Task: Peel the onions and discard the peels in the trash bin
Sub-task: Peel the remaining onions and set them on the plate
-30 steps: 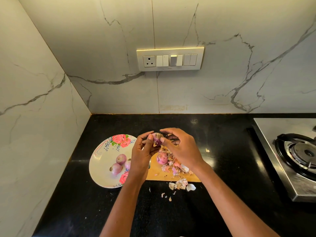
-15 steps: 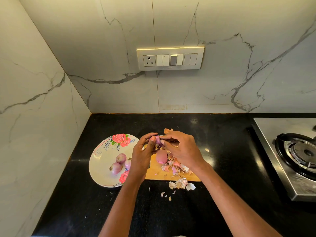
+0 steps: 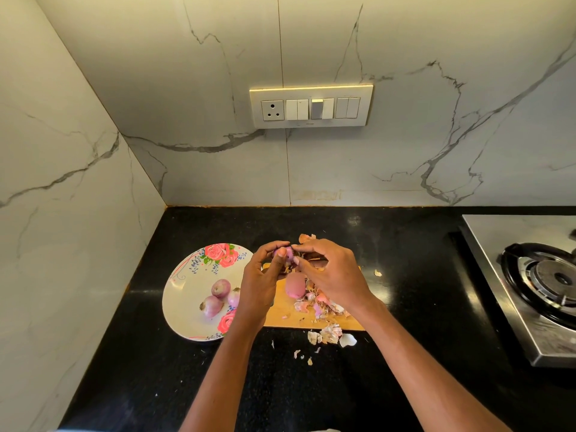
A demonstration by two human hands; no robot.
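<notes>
We saw a black counter below marble walls, with a gas stove at its right edge and a switch panel on the back wall. A floral plate carried three unpeeled onions, just left of a wooden cutting board. On the board lay a peeled onion beside a heap of peels; more peels lay on the counter at its near edge. Above the board our left hand held a small onion in curled fingers, while our right hand pinched at its skin
</notes>
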